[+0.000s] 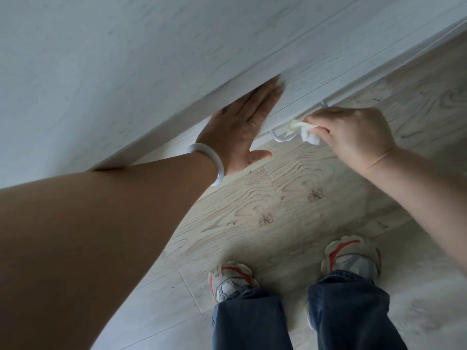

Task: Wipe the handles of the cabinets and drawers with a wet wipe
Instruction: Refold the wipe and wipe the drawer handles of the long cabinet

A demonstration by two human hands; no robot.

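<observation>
Against the drawer front, the left hand presses flat while the right hand pinches the wet wipe around the handle; best slide it along the full bar.

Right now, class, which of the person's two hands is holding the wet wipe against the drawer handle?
The right hand: its fingers pinch the wet wipe on the white handle. The left hand, with the bracelet, lies flat on the drawer front.

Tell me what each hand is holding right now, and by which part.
The right hand pinches the bunched wet wipe at its middle, against the handle. The left hand holds nothing, flat on the drawer front.
</observation>
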